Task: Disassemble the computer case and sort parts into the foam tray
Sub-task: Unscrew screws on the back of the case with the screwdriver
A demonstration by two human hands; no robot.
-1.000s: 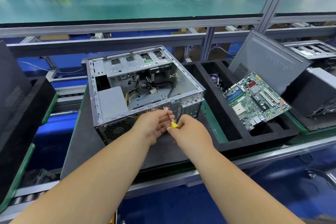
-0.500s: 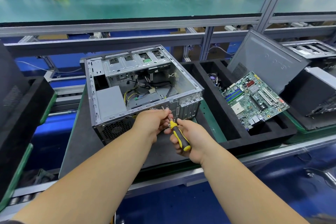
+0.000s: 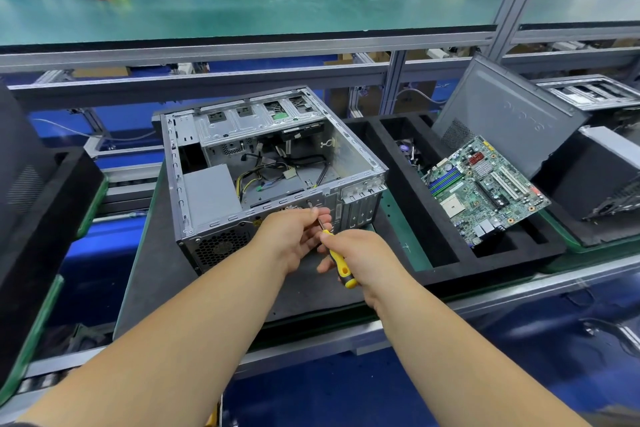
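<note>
An open grey computer case [image 3: 349,152] lies on its side on a dark pallet, with loose cables and a power supply [image 3: 209,192] inside. My right hand [image 3: 360,255] grips a yellow and black screwdriver [image 3: 341,265] whose shaft points up at the case's near edge. My left hand [image 3: 296,236] pinches the screwdriver's metal shaft close to the tip, by a screw on the case rim. To the right stands a black foam tray [image 3: 446,258]. A green motherboard [image 3: 485,189] leans in one of its slots, and a grey side panel [image 3: 509,114] stands behind it.
Another foam tray and a dark panel [image 3: 31,191] stand at the left edge. More case parts [image 3: 595,94] and a black unit [image 3: 595,173] sit at the far right. A green shelf [image 3: 242,12] runs overhead behind the case. Blue floor lies below the conveyor rail.
My right hand has drawn back towards me, so the screwdriver's handle now shows fully below my left hand. The case and tray have not moved.
</note>
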